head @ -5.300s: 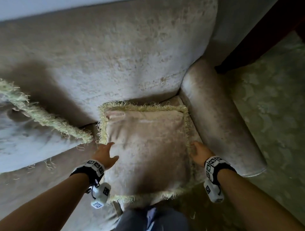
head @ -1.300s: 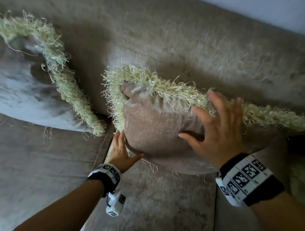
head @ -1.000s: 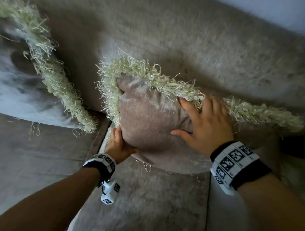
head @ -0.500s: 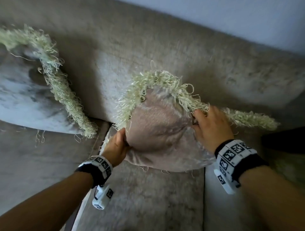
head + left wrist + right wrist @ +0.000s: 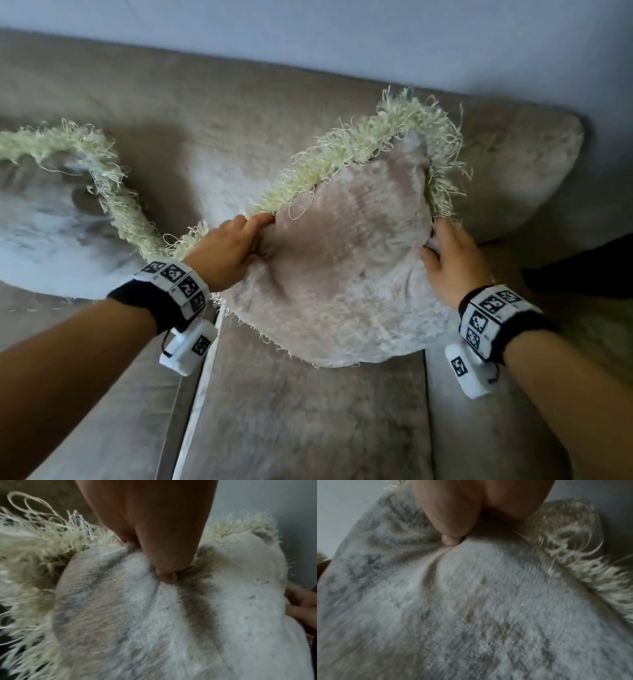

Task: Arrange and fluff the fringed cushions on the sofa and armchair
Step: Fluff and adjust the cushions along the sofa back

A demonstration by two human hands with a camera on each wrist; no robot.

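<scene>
Head view: we now grip the cushion [image 5: 346, 274] by both side edges — left hand [image 5: 233, 250], right hand [image 5: 452, 263] — raised corner-up against the sofa [image 5: 205, 113] back, where earlier we only pressed it. Wrist views: each thumb pinches the fabric — fluffing is underway.

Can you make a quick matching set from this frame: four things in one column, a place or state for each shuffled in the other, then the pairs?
Column one:
1. left hand
2. right hand
3. held cushion
4. second cushion

Column two:
A. lies at the left of the sofa, untouched
B. pinches the fringed edge on the cushion's left side
C. stands on a corner, gripped from both sides
D. grips the cushion's edge on the armrest side

Pairs: 1-B, 2-D, 3-C, 4-A
</scene>
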